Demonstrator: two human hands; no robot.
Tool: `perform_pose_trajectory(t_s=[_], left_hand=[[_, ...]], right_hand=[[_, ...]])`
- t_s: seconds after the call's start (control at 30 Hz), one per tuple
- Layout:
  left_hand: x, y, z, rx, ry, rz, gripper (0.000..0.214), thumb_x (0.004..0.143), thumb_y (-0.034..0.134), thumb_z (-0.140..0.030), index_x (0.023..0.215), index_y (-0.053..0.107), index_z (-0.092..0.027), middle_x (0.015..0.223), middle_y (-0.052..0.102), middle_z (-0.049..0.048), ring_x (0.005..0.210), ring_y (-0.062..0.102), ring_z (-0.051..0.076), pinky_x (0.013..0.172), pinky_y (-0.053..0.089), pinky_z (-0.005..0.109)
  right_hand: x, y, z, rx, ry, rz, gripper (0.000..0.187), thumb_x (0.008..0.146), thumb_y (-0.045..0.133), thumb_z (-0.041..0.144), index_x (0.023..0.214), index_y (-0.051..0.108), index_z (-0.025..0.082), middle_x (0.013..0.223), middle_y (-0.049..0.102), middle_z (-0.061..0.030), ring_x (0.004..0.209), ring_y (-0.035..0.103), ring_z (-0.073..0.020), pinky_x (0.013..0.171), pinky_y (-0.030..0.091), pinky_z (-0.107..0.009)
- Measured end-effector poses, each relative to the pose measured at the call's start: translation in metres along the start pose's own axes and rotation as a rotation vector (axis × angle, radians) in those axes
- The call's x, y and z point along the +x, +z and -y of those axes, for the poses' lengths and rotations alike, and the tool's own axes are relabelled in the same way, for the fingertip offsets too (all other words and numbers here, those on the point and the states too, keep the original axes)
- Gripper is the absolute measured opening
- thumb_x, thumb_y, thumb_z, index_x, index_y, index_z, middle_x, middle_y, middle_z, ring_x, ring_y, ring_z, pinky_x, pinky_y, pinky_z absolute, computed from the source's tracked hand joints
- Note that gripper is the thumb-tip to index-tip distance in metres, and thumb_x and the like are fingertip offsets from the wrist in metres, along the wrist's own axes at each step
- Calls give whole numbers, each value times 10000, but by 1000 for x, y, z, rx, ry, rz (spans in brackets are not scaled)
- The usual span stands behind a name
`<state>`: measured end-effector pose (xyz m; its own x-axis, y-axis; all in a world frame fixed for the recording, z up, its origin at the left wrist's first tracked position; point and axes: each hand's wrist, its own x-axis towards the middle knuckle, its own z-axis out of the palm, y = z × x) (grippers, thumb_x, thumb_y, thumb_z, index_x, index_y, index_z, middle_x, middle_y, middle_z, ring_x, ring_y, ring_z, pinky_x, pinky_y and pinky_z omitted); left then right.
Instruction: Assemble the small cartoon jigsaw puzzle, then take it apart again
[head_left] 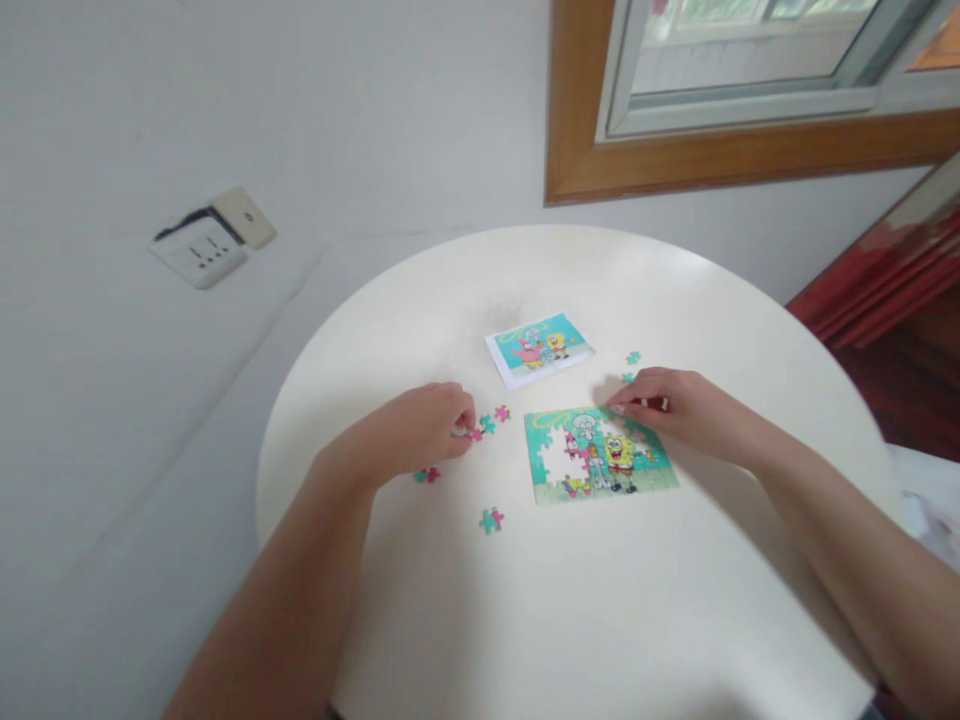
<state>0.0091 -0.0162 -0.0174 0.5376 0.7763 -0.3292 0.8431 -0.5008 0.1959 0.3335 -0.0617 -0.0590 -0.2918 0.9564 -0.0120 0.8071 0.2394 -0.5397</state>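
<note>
Left hand [427, 425]: fingers curled together, tips pinching a pink puzzle piece [475, 434] on the round white table [600, 620]. Right hand [675, 405]: fingers bent and closed, tips pressing on the top right edge of the partly built puzzle [600, 455]; whether they hold a piece cannot be told. Loose pieces [491, 520] lie scattered between and around the hands. A small reference picture [538, 348] lies just beyond the puzzle. A wall socket [202, 250] and window frame [720, 150] stand behind.
</note>
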Motion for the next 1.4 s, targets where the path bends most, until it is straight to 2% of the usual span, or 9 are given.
perform_pose_trajectory(t_s=[0.27,0.5,0.7,1.0,1.2,1.3,1.4], left_hand=[[0,-1,-3,-23,26,23,178,719,526,-210,831,663,-184,843,657,28,729,597,173,617,411,263],[-2,-3,0,22,0,10,192,732,549,-228,882,661,-186,876,670,39,780,612,187,681,433,278],[2,-1,-5,33,-21,16,185,734,543,-199,861,677,-178,857,673,51,754,605,185,668,433,280],[2,-1,-8,24,115,16,182,736,497,-160,842,644,-178,824,639,37,730,587,174,656,431,278],[3,-1,-9,-86,224,39,220,753,474,-140,887,638,-197,910,654,29,820,609,172,753,457,271],[0,-1,-5,-99,191,21,183,793,527,-242,936,631,-193,927,646,33,828,607,176,749,457,273],[-3,-1,-2,-85,119,31,259,792,593,-397,950,630,-195,940,633,41,830,613,195,736,455,294]], right_hand=[[0,0,0,-5,0,-3,249,856,521,285,938,754,255,884,709,-35,699,608,-148,642,469,-286],[0,0,0,-15,-6,12,240,853,526,264,926,754,257,876,704,-32,702,602,-145,641,460,-278],[0,0,-1,5,-11,11,231,854,538,269,930,756,258,887,705,-37,691,594,-143,632,454,-273],[0,-1,3,-13,-10,39,232,861,537,276,936,756,260,872,695,-30,684,573,-140,641,433,-278],[0,-1,3,-12,-29,48,238,870,530,288,935,758,261,858,689,-35,674,563,-136,630,425,-276],[0,-1,3,-17,-28,44,236,873,529,295,928,756,263,849,688,-33,674,559,-135,633,427,-274],[0,-2,3,-21,-33,45,237,876,524,294,919,756,264,841,684,-31,678,558,-137,639,429,-276]])
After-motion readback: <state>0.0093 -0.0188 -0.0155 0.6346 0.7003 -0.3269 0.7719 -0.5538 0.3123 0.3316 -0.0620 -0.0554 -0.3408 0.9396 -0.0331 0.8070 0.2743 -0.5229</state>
